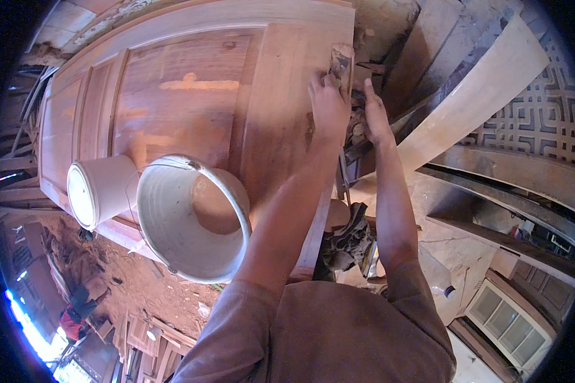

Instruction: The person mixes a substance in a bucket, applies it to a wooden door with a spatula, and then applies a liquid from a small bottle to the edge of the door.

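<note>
My left hand [329, 105] stretches forward, fingers closed on a putty scraper [342, 64] against the wooden door [191, 96]; my right hand [374, 118], fingers straight, rests beside.

No labels, signs or screens show; the only containers are two plain white plastic buckets [172, 214] at eight o'clock.

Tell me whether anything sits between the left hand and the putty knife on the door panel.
Nothing visible: the left hand already grips the putty knife against the wooden door. Both buckets stand well behind it.
</note>
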